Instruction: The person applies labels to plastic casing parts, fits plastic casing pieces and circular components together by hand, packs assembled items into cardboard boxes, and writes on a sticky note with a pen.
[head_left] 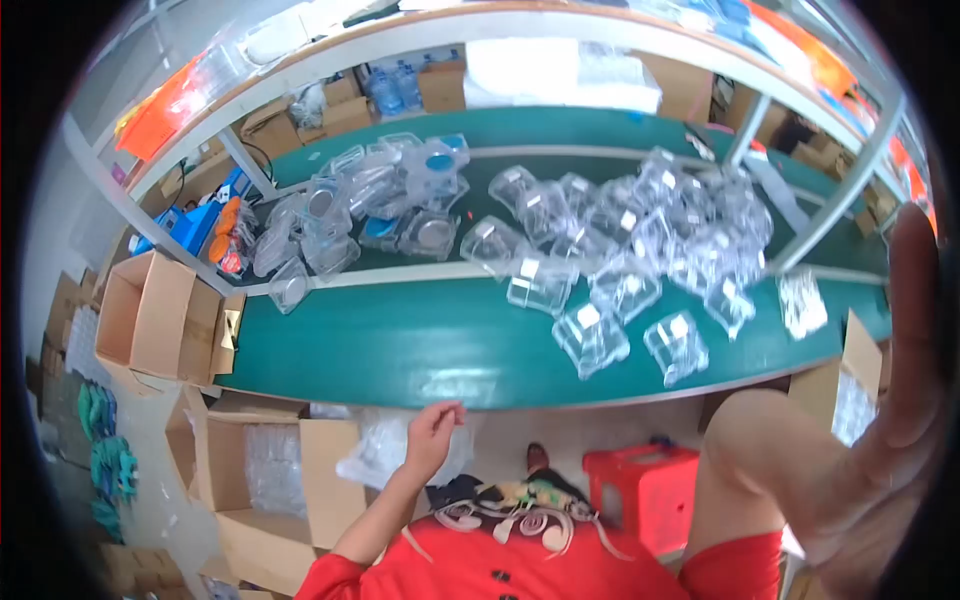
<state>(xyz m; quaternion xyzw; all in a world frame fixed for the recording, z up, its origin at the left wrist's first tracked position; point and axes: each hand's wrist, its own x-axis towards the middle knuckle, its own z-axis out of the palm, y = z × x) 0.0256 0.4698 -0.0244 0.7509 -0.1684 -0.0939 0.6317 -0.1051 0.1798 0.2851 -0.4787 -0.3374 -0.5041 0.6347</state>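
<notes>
My left hand is at the front edge of the green bench, its fingers curled together; whether something small is in them I cannot make out. My right hand looms large at the right edge, close to the camera, one finger stretched up and nothing seen in it. Clear plastic cases are heaped on the right half of the bench, a few lying nearer its front. On the left half is a pile of clear rounded plastic pieces, some with blue discs.
An open cardboard box stands at the bench's left end, with another holding plastic below. A red stool is under the front edge. Shelf posts rise at both sides. Silvery packets lie at the right.
</notes>
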